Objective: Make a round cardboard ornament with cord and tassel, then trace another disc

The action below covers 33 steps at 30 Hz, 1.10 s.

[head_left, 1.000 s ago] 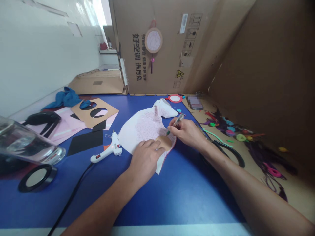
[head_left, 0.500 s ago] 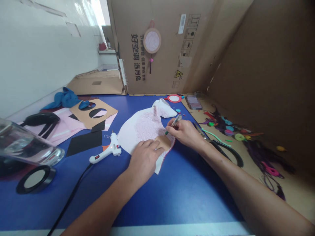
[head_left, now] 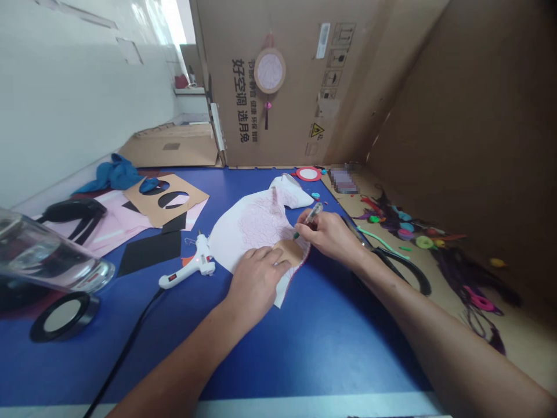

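Note:
A piece of white fabric or paper (head_left: 237, 217) with a fine purplish line pattern and a red edge lies on the blue table, its far end curled up. A round brown cardboard piece (head_left: 292, 252) rests on it. My left hand (head_left: 256, 281) lies flat with fingers stretched over the cardboard's left side, pressing on it. In my right hand (head_left: 333, 233) is a clear-barrelled pen (head_left: 314, 212), its green tip down at the cardboard's upper edge. Left of the white sheet lies a white glue gun (head_left: 191, 268) with a small lit light.
At left are a glass (head_left: 82, 267), a roll of black tape (head_left: 63, 316), black card (head_left: 150, 253) and cardboard with round holes (head_left: 167, 217). Scissors (head_left: 404, 267) lie beside my right forearm. Tassels and beads spread at right. A round ornament (head_left: 270, 71) hangs on the upright cardboard.
The pen tip has shifted slightly right along the cardboard's edge with my right hand. My left hand keeps its place.

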### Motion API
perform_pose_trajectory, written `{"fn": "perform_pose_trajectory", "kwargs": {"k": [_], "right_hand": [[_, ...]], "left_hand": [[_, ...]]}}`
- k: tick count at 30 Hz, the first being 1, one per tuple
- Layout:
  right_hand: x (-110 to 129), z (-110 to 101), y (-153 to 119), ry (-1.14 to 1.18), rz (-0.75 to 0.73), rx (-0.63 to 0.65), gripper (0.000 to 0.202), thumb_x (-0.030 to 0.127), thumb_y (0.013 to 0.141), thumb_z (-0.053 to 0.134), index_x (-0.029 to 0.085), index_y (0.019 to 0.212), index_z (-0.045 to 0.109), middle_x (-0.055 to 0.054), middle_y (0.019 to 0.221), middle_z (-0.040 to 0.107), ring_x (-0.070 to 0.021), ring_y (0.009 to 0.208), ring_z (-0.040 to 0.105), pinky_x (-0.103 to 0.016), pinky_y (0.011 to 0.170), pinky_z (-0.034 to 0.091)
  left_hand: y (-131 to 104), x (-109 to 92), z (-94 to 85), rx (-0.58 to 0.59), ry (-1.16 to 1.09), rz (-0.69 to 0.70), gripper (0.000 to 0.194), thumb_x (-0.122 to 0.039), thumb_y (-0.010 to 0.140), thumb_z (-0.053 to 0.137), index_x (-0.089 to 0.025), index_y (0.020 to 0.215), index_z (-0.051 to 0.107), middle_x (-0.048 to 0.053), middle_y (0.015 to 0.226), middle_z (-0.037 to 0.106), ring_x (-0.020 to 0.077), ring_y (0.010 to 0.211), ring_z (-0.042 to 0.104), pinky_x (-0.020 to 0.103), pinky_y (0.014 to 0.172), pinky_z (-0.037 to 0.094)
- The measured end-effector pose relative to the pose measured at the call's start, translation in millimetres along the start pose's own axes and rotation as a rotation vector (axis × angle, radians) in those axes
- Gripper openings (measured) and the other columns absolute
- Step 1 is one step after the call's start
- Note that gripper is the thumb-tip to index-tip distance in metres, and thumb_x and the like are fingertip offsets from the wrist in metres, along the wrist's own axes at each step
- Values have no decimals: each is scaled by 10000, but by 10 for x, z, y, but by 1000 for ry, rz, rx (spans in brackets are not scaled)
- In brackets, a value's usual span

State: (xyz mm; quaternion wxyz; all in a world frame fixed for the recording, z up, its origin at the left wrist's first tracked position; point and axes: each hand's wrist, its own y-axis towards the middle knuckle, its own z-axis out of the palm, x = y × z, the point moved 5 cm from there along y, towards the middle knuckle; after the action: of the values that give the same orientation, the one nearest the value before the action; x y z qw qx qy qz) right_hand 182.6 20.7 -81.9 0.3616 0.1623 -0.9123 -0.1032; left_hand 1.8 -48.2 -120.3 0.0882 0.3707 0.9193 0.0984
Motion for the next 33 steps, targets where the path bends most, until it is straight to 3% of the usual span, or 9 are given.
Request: {"fn": "perform_pose_trajectory", "kwargs": {"k": [10,33], "right_hand": [[42,-94,-37,-49,37,8,164,265,907,602,203,780,685,-3,710,693,-166,650,589,-288,657,378],[58,-102,-39,-48,20,-9,145,264,902,608,208,784,672,3,688,675,-168,644,584,-286,646,376]], "left_hand": [[4,-10,-14,5,15,4,415,-26,950,570,-244,1244,767,87,1306,750,291,1179,690,499,966,580],[7,-10,-12,24,21,-2,450,-4,921,577,-247,1250,765,84,1360,742,293,1193,693,497,971,578]]}}
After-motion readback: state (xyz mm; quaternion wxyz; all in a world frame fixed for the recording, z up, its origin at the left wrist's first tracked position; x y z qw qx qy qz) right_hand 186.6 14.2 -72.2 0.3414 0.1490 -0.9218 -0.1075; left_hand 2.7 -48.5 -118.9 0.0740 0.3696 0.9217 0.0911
